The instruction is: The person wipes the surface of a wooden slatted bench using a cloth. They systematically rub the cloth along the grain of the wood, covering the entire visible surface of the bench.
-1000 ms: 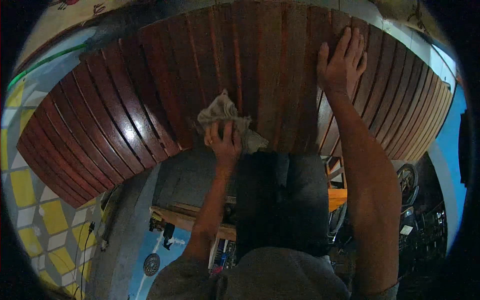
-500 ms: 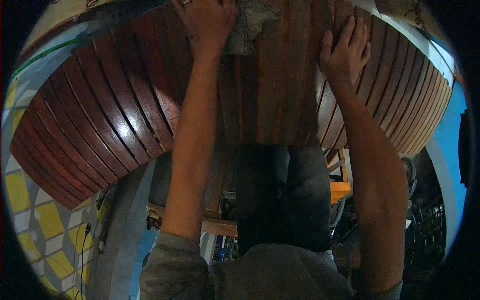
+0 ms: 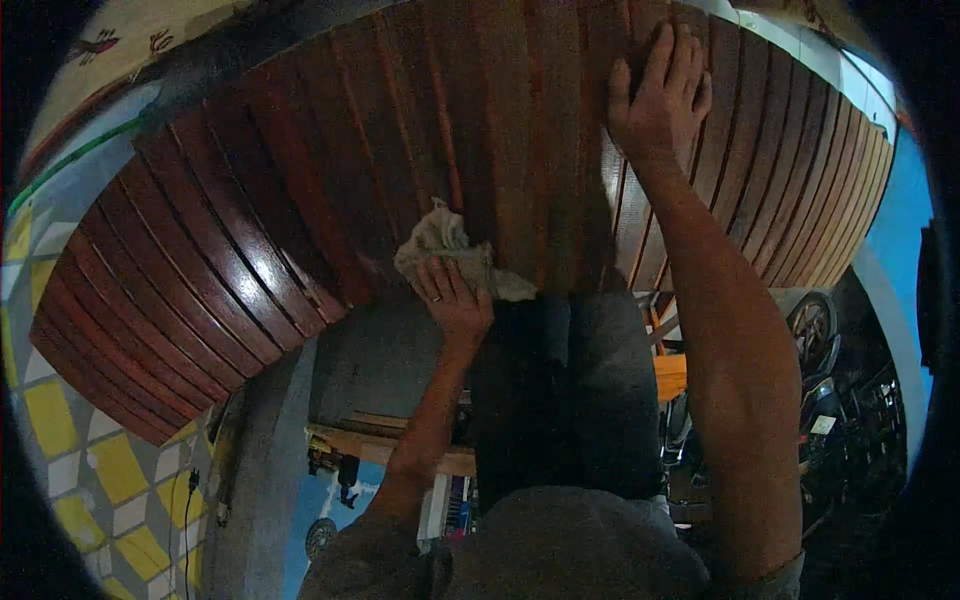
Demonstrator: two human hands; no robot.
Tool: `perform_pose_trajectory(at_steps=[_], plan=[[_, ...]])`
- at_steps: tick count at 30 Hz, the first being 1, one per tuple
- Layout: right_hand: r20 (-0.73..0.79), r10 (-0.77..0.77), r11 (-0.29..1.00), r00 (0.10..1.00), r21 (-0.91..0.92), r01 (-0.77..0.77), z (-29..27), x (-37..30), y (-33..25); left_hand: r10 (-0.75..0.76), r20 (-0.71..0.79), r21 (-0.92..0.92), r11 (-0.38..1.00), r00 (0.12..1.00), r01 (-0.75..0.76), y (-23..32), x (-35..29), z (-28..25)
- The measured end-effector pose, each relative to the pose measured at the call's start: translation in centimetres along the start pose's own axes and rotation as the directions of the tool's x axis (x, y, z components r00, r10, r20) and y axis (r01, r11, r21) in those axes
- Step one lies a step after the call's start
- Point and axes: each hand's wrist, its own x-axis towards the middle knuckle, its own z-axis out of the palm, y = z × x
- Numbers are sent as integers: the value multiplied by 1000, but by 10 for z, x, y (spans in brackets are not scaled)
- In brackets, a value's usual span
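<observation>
A wide surface of reddish-brown wooden slats [image 3: 290, 190] with narrow gaps spreads before me. At its near edge, in front of my body, my left hand [image 3: 455, 300] presses a crumpled pale rag [image 3: 445, 240] against the wood, fingers over the cloth. A ring shows on one of its fingers. Farther off to the right, my right hand [image 3: 660, 110] lies on the slats with its fingers stretched out and holds nothing. The slats are glossy and redder at the left, lighter brown at the right.
Yellow, white and grey patterned floor [image 3: 120, 465] lies at the left, with a black plug and cord [image 3: 192, 485]. An orange object [image 3: 671, 377] stands beyond the near edge, and a motorcycle wheel [image 3: 812, 322] at the right. A green hose [image 3: 80, 160] runs at the far left.
My left hand has drawn the rag from the far side of the slats toward me, to the near edge. The right hand stays on the slats, shifted slightly left in view.
</observation>
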Motion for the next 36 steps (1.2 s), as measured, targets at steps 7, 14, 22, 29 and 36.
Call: perform_pose_trajectory(at_steps=[7, 14, 22, 29, 36], plan=[[340, 198, 954, 919, -280, -102, -21, 7, -9, -118, -63, -30, 993, 991, 116, 54, 216, -34], [329, 182, 978, 927, -155, -138, -29, 20, -19, 72, -291, -32, 996, 954, -85, 71, 315, -56], [349, 187, 965, 918, -241, -105, -25, 12, -10, 100, 149, -14, 995, 984, -99, 55, 116, -20], [343, 174, 972, 923, -210, -106, -24, 12, -12, 158, 85, -41, 987, 984, -155, 37, 24, 1], [309, 166, 973, 936, -208, -104, -21, 10, -6, 62, -102, -19, 998, 993, -64, 74, 232, -24]])
